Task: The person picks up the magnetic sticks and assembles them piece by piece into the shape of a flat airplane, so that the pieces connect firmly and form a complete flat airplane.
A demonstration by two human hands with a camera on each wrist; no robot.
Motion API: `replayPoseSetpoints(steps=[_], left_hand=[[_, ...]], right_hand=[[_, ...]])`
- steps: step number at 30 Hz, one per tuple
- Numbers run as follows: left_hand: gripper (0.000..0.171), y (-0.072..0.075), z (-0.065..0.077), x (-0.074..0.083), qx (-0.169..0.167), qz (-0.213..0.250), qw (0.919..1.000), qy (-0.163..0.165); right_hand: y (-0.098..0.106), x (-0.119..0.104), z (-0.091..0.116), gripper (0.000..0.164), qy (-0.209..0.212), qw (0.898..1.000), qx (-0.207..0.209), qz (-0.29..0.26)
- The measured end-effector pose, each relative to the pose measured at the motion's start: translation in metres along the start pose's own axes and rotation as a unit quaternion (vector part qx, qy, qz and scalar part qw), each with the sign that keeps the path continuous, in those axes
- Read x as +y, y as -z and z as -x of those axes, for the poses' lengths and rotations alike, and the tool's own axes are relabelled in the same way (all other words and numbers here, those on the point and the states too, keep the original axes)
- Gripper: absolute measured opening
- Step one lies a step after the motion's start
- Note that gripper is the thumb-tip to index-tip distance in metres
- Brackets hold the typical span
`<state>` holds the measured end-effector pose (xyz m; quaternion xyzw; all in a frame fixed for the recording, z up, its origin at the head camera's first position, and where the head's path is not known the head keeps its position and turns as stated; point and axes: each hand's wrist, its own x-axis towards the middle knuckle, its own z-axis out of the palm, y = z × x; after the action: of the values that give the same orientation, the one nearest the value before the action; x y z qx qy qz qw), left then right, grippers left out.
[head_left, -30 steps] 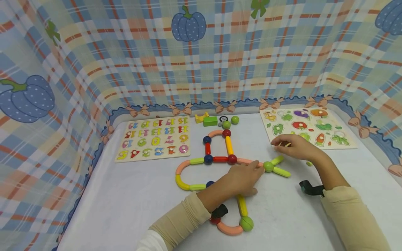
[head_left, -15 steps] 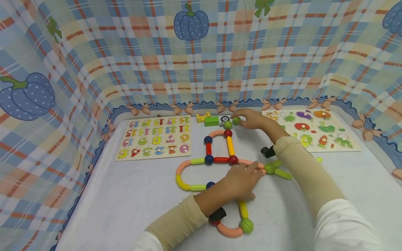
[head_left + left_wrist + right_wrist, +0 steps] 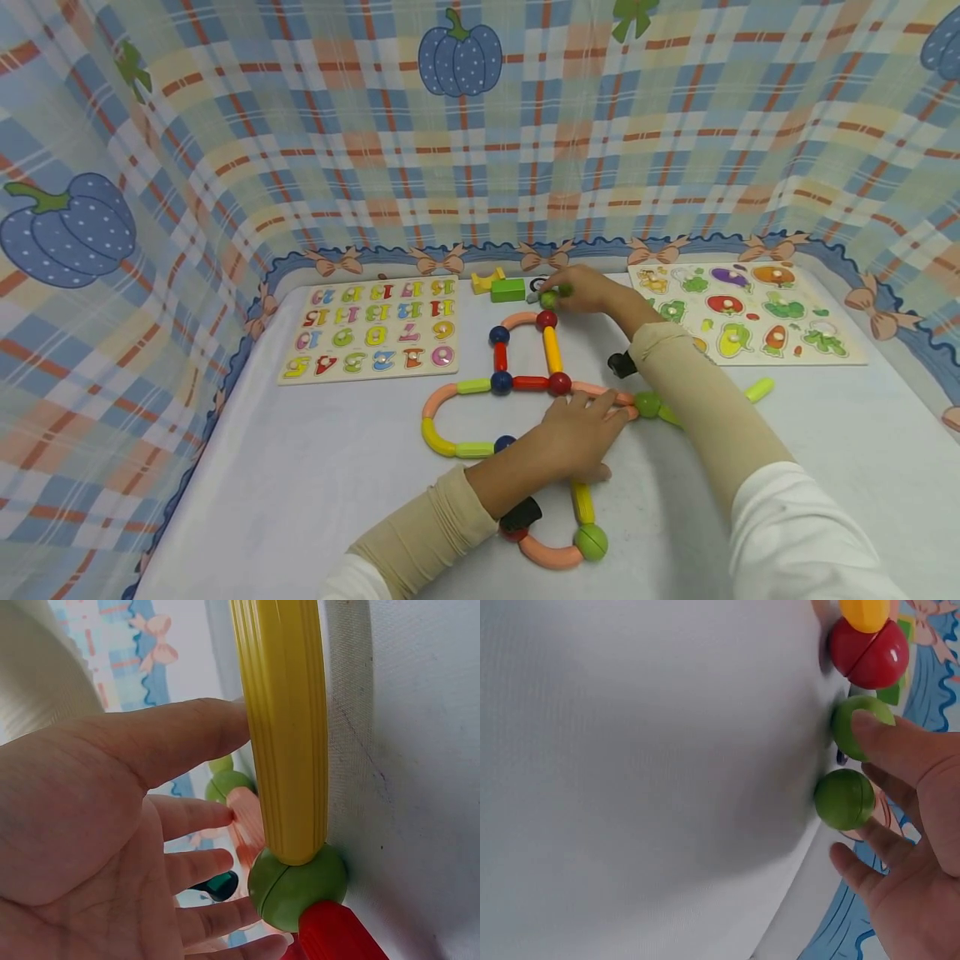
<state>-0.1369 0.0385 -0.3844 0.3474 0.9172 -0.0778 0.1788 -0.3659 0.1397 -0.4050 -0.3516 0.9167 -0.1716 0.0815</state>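
Observation:
Magnetic sticks and balls lie joined in a flat figure on the white cloth. My left hand [image 3: 573, 437] rests over its middle, fingers spread across the pink sticks [image 3: 592, 388]. In the left wrist view its thumb touches a ridged yellow stick [image 3: 289, 735] joined to a green ball [image 3: 281, 892]. At the figure's top, my right hand [image 3: 588, 292] pinches a green ball [image 3: 845, 733] between thumb and index finger, close to a red ball [image 3: 870, 656]. A second green ball [image 3: 844, 799] sits beside it, near the middle fingertip.
A wooden number board [image 3: 367, 329] lies at the back left, a vegetable puzzle board [image 3: 825, 292] at the back right. A green block [image 3: 507, 290] and a yellow piece [image 3: 488, 281] stand between them. Plaid curtain [image 3: 480, 183] surrounds the table. A loose light-green stick [image 3: 760, 390] lies right.
My right hand has moved left and away from me, from beside the vegetable board to the green balls, and now pinches one. My left hand stays on the pink sticks.

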Motion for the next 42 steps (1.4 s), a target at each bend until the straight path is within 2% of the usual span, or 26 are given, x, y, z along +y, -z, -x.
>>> replayPoseSetpoints(steps=[7,11,14,23,30,34,38,42], left_hand=[[0.082,0.001,-0.001,0.002,-0.001,0.003,1.0000,-0.004],[0.082,0.001,-0.002,0.002,-0.003,-0.001,1.0000,-0.004],[0.082,0.002,-0.002,0.002,-0.002,-0.006,1.0000,-0.003],[0.082,0.001,0.000,0.004,0.001,-0.014,0.9999,0.006],[0.084,-0.001,-0.002,0.005,-0.003,-0.009,0.9999,0.010],[0.083,-0.001,-0.002,0.004,-0.001,-0.005,0.9999,0.010],[0.083,0.000,-0.001,0.004,-0.002,-0.003,0.9999,0.011],[0.082,0.001,-0.001,0.004,-0.005,-0.002,0.9999,0.010]], right_hand=[[0.000,-0.002,0.000,0.024,-0.007,0.998,0.012,0.060],[0.007,-0.004,0.004,0.021,0.001,0.997,0.031,0.065],[0.011,-0.006,0.009,0.022,0.024,0.997,0.034,0.058],[0.005,-0.008,0.030,0.019,0.023,0.993,0.034,0.107],[0.002,-0.001,0.048,0.024,0.021,0.999,-0.006,0.040],[0.001,0.000,0.062,0.029,0.020,0.999,-0.027,0.026],[0.006,0.000,0.083,0.030,0.016,0.999,-0.039,0.001],[0.023,0.001,0.115,0.027,-0.009,0.999,-0.019,-0.038]])
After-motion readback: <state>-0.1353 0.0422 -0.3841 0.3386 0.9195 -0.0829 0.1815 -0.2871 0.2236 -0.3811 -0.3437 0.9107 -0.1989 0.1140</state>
